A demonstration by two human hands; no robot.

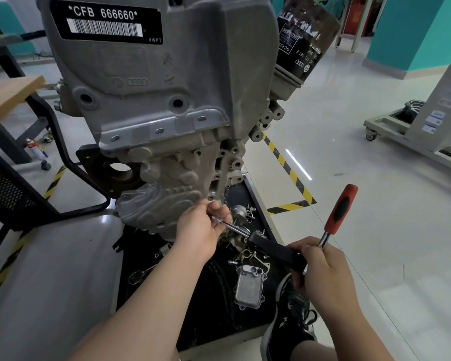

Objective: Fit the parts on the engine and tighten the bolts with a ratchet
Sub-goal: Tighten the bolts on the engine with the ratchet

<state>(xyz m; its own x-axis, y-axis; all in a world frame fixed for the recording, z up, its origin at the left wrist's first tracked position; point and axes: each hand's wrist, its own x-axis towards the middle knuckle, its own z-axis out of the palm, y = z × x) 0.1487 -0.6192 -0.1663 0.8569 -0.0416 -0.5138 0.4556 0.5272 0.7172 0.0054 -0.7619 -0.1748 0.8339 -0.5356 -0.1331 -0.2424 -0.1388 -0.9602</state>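
Head view: glossy floor point(362, 178), teal wall point(406, 29); left hand point(198, 230) round extension point(232, 227), right hand point(320, 272) round ratchet point(274, 250).

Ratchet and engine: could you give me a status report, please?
Left hand pinches the socket extension at the engine cover. Right hand grips the red-handled ratchet. Loose parts lie below.

Loose parts point(249, 285) in tray point(208, 321) below engine point(154, 100)
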